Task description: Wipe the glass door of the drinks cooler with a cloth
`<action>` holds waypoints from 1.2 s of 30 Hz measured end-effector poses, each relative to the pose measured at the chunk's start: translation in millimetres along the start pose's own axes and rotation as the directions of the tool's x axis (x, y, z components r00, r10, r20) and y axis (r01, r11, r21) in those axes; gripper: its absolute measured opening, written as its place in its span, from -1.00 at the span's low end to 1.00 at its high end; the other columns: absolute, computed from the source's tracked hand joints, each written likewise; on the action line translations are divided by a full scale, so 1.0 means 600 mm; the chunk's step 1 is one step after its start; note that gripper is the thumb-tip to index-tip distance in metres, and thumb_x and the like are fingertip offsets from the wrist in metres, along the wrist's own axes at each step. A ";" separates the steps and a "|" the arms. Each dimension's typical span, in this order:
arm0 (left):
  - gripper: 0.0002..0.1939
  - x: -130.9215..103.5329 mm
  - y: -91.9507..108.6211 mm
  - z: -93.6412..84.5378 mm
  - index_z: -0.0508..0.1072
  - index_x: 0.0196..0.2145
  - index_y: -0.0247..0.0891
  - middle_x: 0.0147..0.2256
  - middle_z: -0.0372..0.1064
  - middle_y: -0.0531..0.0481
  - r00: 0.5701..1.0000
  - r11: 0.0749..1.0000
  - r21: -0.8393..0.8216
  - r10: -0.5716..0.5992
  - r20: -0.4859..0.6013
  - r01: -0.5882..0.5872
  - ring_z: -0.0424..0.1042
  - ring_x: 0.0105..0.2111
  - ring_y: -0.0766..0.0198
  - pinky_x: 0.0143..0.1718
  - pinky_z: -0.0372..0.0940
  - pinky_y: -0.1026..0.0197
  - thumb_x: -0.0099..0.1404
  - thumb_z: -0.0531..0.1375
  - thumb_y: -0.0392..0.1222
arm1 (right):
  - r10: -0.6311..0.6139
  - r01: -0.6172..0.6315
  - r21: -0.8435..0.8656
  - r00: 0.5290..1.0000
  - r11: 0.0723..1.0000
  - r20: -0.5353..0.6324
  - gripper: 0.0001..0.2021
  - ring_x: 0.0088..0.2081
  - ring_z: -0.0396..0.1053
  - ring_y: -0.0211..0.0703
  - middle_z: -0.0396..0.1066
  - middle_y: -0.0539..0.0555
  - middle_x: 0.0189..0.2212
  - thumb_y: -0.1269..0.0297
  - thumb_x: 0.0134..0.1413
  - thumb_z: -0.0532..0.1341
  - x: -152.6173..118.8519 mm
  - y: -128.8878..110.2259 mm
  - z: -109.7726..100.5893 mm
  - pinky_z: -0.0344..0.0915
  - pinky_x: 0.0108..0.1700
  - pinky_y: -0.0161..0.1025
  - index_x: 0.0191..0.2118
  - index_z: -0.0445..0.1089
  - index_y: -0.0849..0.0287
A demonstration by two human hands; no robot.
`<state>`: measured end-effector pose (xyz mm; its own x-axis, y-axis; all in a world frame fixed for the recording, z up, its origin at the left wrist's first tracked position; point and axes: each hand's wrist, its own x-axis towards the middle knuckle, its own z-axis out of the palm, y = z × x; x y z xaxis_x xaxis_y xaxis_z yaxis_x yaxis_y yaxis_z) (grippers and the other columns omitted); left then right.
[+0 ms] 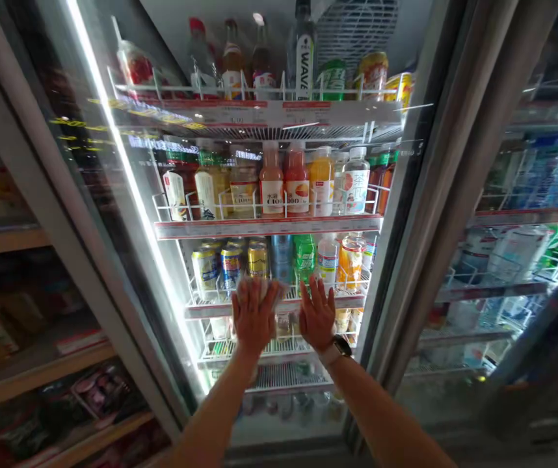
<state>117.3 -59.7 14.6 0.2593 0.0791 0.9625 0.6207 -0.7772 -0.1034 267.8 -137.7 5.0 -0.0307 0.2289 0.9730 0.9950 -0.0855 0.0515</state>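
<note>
Forearms lead to a glass door, where the left hand lies flat, fingers slightly spread, over a blurred pale cloth; the right hand is spread beside it. The cloth looks light, soft and limp, best held under the whole palm. Behind, bottle labels read "WAVE", "C100" and "茶π".

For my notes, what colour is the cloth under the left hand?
The blurred cloth looks whitish in the head view.
</note>
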 end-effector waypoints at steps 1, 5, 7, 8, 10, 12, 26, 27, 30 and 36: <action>-0.33 0.044 -0.002 -0.006 0.00 0.37 -0.03 0.42 -0.25 -0.02 0.998 0.998 0.007 -0.058 -0.037 0.058 -0.26 0.41 -0.02 0.40 -0.30 -0.20 0.36 0.08 -0.23 | -0.029 0.027 0.033 0.999 0.999 0.035 -0.37 0.39 -0.03 -0.04 0.05 0.18 0.37 0.40 0.31 -0.07 0.002 0.007 -0.010 -0.06 0.38 0.04 0.44 -0.22 0.14; -0.31 0.159 0.013 -0.009 -0.04 0.38 -0.02 0.43 -0.42 0.00 0.986 0.993 0.023 -0.112 -0.121 0.115 -0.34 0.42 -0.07 0.38 -0.30 -0.28 0.37 0.10 -0.18 | -0.036 0.033 0.067 0.999 0.997 0.038 -0.36 0.42 -0.10 -0.05 -0.06 0.15 0.41 0.41 0.32 -0.05 0.012 0.051 -0.047 -0.05 0.38 0.05 0.45 -0.23 0.11; -0.32 0.163 0.034 0.000 -0.05 0.38 -0.02 0.43 -0.44 0.02 0.989 0.996 0.037 -0.072 -0.130 0.077 -0.36 0.42 -0.03 0.38 -0.31 -0.26 0.38 0.09 -0.16 | 0.044 -0.043 0.023 0.999 0.999 -0.021 -0.36 0.43 -0.19 0.00 -0.16 0.16 0.44 0.41 0.33 -0.04 0.016 0.072 -0.055 -0.11 0.39 0.12 0.45 -0.24 0.10; -0.32 0.153 0.045 0.006 -0.06 0.38 -0.01 0.43 -0.44 0.02 0.991 0.997 0.045 -0.051 -0.124 0.057 -0.37 0.42 -0.01 0.39 -0.31 -0.24 0.39 0.08 -0.16 | 0.074 -0.074 0.001 0.997 0.997 -0.030 -0.36 0.44 -0.21 0.03 -0.19 0.17 0.44 0.40 0.33 -0.05 0.017 0.080 -0.055 -0.12 0.39 0.15 0.45 -0.25 0.11; -0.33 0.115 0.068 0.021 -0.06 0.38 -0.01 0.43 -0.40 0.01 0.995 0.998 0.059 -0.018 -0.101 0.024 -0.35 0.42 0.01 0.39 -0.30 -0.21 0.39 0.07 -0.17 | 0.093 -0.093 -0.040 0.996 0.995 -0.006 -0.36 0.44 -0.22 0.07 -0.19 0.21 0.44 0.37 0.34 -0.05 0.012 0.091 -0.049 -0.12 0.38 0.17 0.45 -0.29 0.15; -0.33 0.059 0.088 0.038 -0.04 0.38 -0.01 0.42 -0.30 0.00 0.998 0.998 0.067 0.000 -0.069 0.004 -0.29 0.42 0.02 0.39 -0.28 -0.17 0.38 0.08 -0.17 | 0.077 -0.076 -0.077 0.997 0.994 0.008 -0.35 0.44 -0.24 0.08 -0.16 0.24 0.43 0.35 0.34 -0.06 0.004 0.095 -0.039 -0.11 0.37 0.18 0.45 -0.31 0.18; -0.36 -0.003 0.129 0.055 0.07 0.35 0.00 0.37 -0.02 -0.04 0.997 0.999 0.020 0.036 0.062 -0.037 -0.17 0.41 0.06 0.39 -0.26 -0.12 0.36 0.11 -0.18 | 0.023 -0.024 -0.020 0.999 1.000 -0.047 -0.37 0.43 -0.18 0.02 -0.02 0.24 0.39 0.34 0.34 -0.04 -0.003 0.103 -0.044 -0.02 0.36 0.06 0.45 -0.25 0.20; -0.36 0.038 0.130 0.051 0.07 0.35 -0.02 0.39 -0.07 -0.05 0.999 0.999 0.020 0.031 0.042 -0.032 -0.18 0.41 0.03 0.39 -0.25 -0.16 0.36 0.10 -0.19 | 0.009 -0.009 0.010 1.000 1.000 -0.024 -0.36 0.42 -0.14 0.01 -0.01 0.23 0.39 0.35 0.34 -0.04 -0.002 0.106 -0.051 0.00 0.35 0.05 0.45 -0.27 0.19; -0.34 0.145 0.141 0.045 0.02 0.37 -0.02 0.42 -0.25 -0.02 0.998 0.999 0.016 -0.038 -0.045 0.039 -0.25 0.41 -0.02 0.38 -0.27 -0.23 0.36 0.09 -0.22 | -0.018 0.017 0.082 1.000 0.997 0.010 -0.34 0.41 -0.08 -0.01 -0.07 0.21 0.41 0.39 0.32 -0.03 -0.003 0.127 -0.073 0.04 0.34 0.05 0.45 -0.30 0.15; -0.34 0.163 0.191 0.069 -0.02 0.38 -0.01 0.43 -0.31 0.02 0.993 0.999 0.042 -0.021 -0.120 0.026 -0.26 0.42 0.02 0.40 -0.31 -0.15 0.38 0.09 -0.18 | 0.138 -0.140 -0.052 0.989 0.989 -0.043 -0.36 0.44 -0.21 0.08 -0.14 0.28 0.42 0.36 0.34 -0.07 -0.015 0.174 -0.067 -0.09 0.36 0.20 0.45 -0.31 0.23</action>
<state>244.6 -115.2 86.6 0.1559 0.0201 0.9876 0.6574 -0.7483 -0.0885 368.3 -187.9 10.8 0.1027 0.1726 0.9796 0.9832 -0.1670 -0.0736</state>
